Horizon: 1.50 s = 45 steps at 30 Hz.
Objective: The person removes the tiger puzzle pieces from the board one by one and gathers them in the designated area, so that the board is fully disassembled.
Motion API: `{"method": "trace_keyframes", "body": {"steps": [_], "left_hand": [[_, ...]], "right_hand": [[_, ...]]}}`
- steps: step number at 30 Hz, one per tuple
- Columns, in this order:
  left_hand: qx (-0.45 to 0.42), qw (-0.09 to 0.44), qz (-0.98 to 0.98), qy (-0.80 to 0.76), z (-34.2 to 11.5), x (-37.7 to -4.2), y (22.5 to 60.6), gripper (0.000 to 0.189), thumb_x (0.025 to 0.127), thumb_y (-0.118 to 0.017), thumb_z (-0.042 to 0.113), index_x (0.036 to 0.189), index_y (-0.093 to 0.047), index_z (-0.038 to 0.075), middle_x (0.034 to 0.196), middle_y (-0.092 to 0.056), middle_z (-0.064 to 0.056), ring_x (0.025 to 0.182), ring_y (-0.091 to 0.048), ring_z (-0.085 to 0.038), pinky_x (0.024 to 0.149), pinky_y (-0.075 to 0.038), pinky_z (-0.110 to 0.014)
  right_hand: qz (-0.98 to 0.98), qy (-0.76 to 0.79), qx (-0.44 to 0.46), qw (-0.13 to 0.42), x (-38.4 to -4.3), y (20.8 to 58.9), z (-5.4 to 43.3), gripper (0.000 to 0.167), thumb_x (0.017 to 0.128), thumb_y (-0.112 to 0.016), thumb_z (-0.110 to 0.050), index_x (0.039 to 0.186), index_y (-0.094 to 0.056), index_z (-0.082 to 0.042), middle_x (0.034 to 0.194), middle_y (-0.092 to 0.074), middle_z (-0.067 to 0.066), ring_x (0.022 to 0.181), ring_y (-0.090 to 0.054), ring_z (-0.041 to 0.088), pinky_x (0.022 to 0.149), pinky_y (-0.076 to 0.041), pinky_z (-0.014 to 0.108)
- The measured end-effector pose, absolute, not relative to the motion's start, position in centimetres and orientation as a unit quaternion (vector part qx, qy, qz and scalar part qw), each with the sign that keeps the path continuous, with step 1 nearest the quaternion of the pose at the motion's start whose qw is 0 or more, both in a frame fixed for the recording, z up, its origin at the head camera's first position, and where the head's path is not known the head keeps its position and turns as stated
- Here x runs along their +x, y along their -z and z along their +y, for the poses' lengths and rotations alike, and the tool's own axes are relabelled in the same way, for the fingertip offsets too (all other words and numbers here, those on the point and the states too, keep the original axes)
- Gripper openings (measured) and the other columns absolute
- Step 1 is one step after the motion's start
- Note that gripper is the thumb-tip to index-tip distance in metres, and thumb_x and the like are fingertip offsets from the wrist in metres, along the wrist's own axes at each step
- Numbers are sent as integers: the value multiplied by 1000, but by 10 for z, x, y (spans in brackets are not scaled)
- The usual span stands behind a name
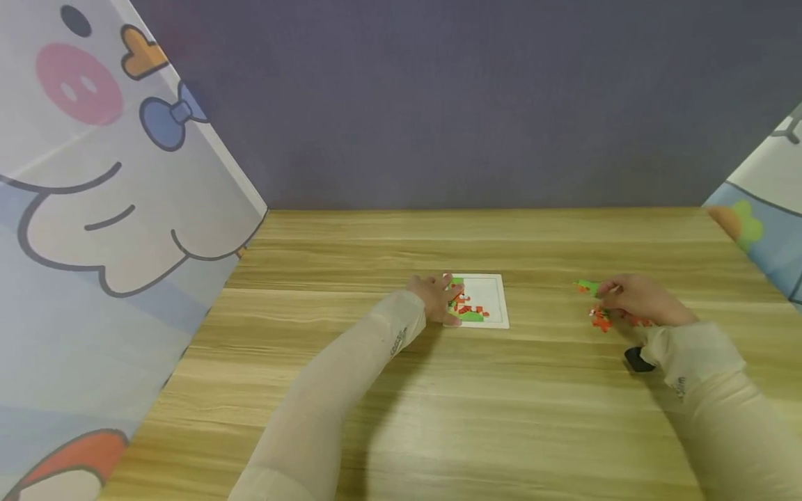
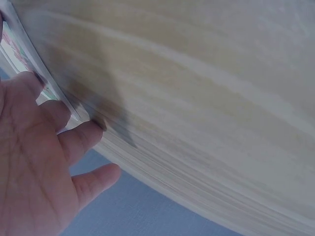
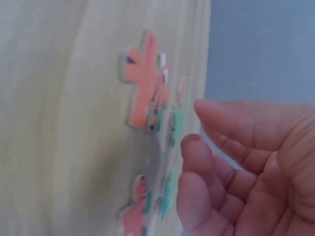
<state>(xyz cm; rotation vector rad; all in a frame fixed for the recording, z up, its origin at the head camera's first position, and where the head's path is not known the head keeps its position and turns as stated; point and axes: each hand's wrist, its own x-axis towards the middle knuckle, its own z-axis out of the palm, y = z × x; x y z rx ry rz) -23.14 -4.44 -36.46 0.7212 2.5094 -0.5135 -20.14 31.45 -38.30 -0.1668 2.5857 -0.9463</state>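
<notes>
My left hand (image 1: 432, 298) rests with spread fingers over the left side of a white puzzle tray (image 1: 493, 296). Joined orange and green puzzle pieces (image 1: 473, 314) lie along the tray's left and lower parts, partly covered by those fingers. In the left wrist view, the fingertips of this hand (image 2: 44, 142) lie right at the tray's edge. On the right, my other hand (image 1: 645, 299) hovers among loose puzzle pieces, its fingers loosely bent. An orange piece (image 3: 140, 88) and a green piece (image 3: 178, 120) lie close to its fingertips; nothing shows between thumb and fingers (image 3: 192, 196).
A wooden table (image 1: 388, 390) carries everything, with a dark grey panel (image 1: 470, 104) along its back edge. Cartoon-printed panels (image 1: 125, 209) stand at the left and right sides. A small black object (image 1: 638, 360) shows beside the right cuff.
</notes>
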Motion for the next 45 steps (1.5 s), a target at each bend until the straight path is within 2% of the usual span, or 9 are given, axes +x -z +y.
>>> {"method": "trace_keyframes", "body": {"steps": [4,9,11,13,16,20,25,38,45], "left_hand": [[261,236,917,188,-44,-232,363,80,97,-36,69,161,-2,36,167,-2,7,150,-23,-17,117,-30,-40],[262,234,918,184,-44,-231,361,80,97,-37,69,161,-3,36,167,-3,7,150,-23,-17,117,-31,-40],[264,235,917,185,-44,-231,361,80,97,-37,70,161,-3,36,167,-3,7,150,-23,-17,117,-31,-40],[264,236,917,184,-43,-230,360,80,97,-37,70,161,-3,36,167,-3,7,150,-23,-17,117,-30,-41],[265,234,917,187,-43,-231,359,81,97,-37,70,161,-2,35,168,-2,6,150,-23,-17,117,-30,-41],[264,233,916,191,-44,-233,361,80,97,-36,70,161,-2,35,168,-2,6,151,-22,-17,116,-31,-40],[262,242,917,181,-45,-233,364,80,97,-37,69,161,-2,35,168,-2,6,151,-21,-18,118,-28,-41],[257,246,917,182,-45,-234,365,81,97,-37,69,161,-1,35,168,0,6,152,-18,-18,120,-24,-42],[266,242,916,179,-45,-235,366,80,97,-36,69,161,-3,34,168,-2,6,152,-19,-19,121,-23,-44]], "right_hand": [[931,317,-76,162,-202,378,310,43,97,-61,-13,124,-51,18,78,-65,4,48,-45,12,49,-43,30],[934,309,-102,148,-204,379,297,42,96,-65,-17,124,-57,14,90,-68,4,63,-56,10,56,-48,28],[930,315,-113,150,-205,380,288,42,96,-64,-16,125,-57,13,91,-67,4,64,-56,9,57,-48,27],[928,317,-130,148,-205,378,278,40,96,-63,-13,125,-57,14,91,-66,5,58,-51,8,54,-46,26],[930,302,-156,136,-208,375,259,37,95,-65,-12,123,-60,11,86,-62,3,58,-43,10,54,-41,27],[932,284,-195,107,-214,376,233,31,94,-69,-13,115,-65,9,83,-62,1,67,-48,10,61,-43,27],[928,279,-229,91,-216,380,212,26,93,-70,-10,111,-67,8,81,-64,1,66,-50,11,61,-45,30],[924,226,-292,100,-222,379,181,21,89,-72,-6,106,-71,6,75,-62,-2,65,-50,8,63,-47,28],[927,169,-321,97,-222,380,169,24,86,-73,-8,106,-72,6,82,-66,3,69,-56,10,67,-53,33]]}}
